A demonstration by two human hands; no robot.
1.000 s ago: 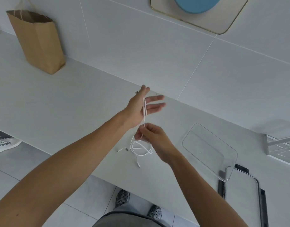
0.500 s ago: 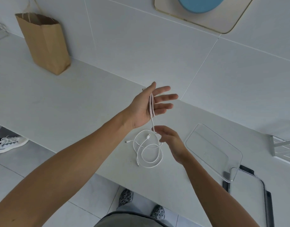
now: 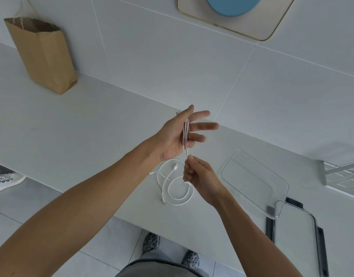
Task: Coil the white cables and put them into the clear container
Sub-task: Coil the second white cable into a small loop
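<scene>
My left hand (image 3: 179, 134) is raised above the counter, palm up and fingers spread, with several turns of a white cable (image 3: 185, 131) wound across the palm. Just below it my right hand (image 3: 200, 176) pinches the free end of that cable between thumb and fingers. A second white cable (image 3: 172, 188) lies in loose loops on the counter under my hands, its USB plug (image 3: 175, 167) pointing up. The clear container (image 3: 254, 182) sits empty on the counter to the right of my right hand.
A brown paper bag (image 3: 42, 54) stands at the back left against the wall. The container's lid with black clips (image 3: 296, 236) lies at the front right edge. A white wire rack (image 3: 342, 176) is at far right. Shoes and tiled floor show below the counter edge.
My right hand has come back up under the left palm and closed on the cable's end. More turns now lie across my left hand. The loose cable stays on the counter.
</scene>
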